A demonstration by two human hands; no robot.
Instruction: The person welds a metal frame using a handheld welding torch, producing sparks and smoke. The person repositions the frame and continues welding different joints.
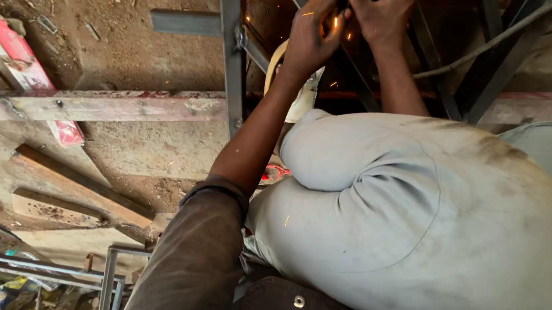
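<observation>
Hands on a tool at the metal frame, sparks flying.
Left hand (311, 43) and right hand (382, 16) both grip a mostly hidden tool at 12 o'clock against the stiff, probably heavy steel frame (231, 53); hold its body firmly, away from the sparks (334, 23).

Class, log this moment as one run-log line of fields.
left hand: gripping dark tool | right hand: gripping same tool | sparks: flying | metal frame: beside hands | posture: crouched

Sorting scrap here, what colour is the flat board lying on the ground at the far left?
Red, with a pale edge: the flat board, seen in the head view.
</observation>
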